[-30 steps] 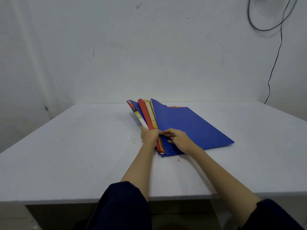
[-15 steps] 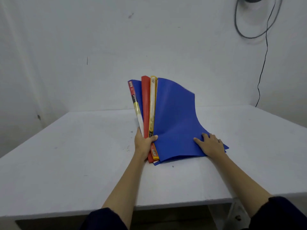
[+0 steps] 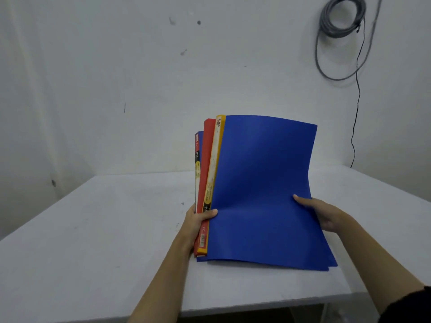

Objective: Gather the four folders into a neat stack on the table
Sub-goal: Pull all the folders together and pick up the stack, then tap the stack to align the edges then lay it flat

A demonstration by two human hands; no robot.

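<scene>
Folders (image 3: pixel 261 194) upright on white table (image 3: pixel 93 241); coiled cable (image 3: pixel 340 19) on wall.

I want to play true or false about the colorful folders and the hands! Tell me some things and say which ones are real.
1. Both hands hold the folders. True: the left hand grips the spine side and the right hand grips the opposite edge.
2. The front folder is green. False: the front one is a blue folder.
3. The folders lie flat on the table. False: they are tipped up, with their lower edges near the white table.
4. A red folder and a yellow folder spine peek out at the left. True.
5. A coiled cable hangs on the wall. True.
</scene>
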